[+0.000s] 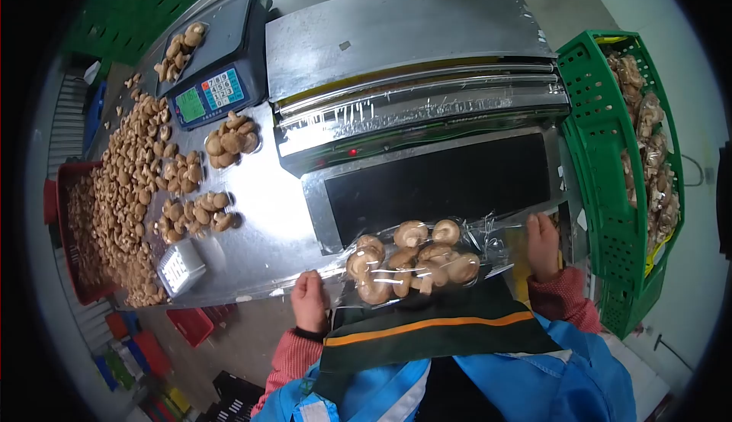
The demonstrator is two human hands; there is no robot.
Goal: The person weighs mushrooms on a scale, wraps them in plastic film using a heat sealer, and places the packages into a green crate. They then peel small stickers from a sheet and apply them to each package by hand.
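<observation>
From my distant place I see that the left grip (309, 300) is closed on one end of the clear film (494, 253), and the right grip (543, 247) is closed on the other end. The mushroom pack (408, 260) is between the two grips, inside this film, at the near edge of the black plate (442, 189); whether it touches the plate, I cannot tell. I judge that the step in hand is the wrapping. Ahead of both grips is the film machine (412, 33); to the left of the left grip, bare mushrooms (197, 212) lie on the bench (282, 239). In my opinion, the next move calls for folding both film ends evenly under the pack, without tearing them
</observation>
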